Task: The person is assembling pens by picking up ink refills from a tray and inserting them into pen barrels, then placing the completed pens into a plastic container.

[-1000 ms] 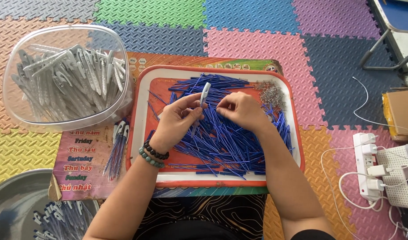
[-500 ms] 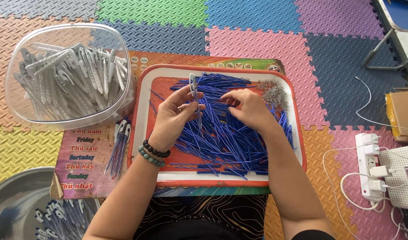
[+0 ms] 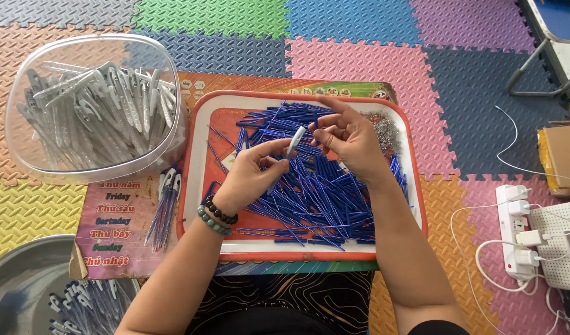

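Left hand (image 3: 251,180) pinches white pen cap (image 3: 295,140), long axis tilted up-right; right hand (image 3: 350,139) half-open, empty, over tray (image 3: 201,124).

Loose blue plastic tubes (image 3: 309,186) cover most of the red-rimmed white tray (image 3: 297,251), leaving bare strips along its left and near edges. The clear plastic tub of grey clips (image 3: 92,111) blocks the left; white power strip (image 3: 514,232) and cables crowd the right.
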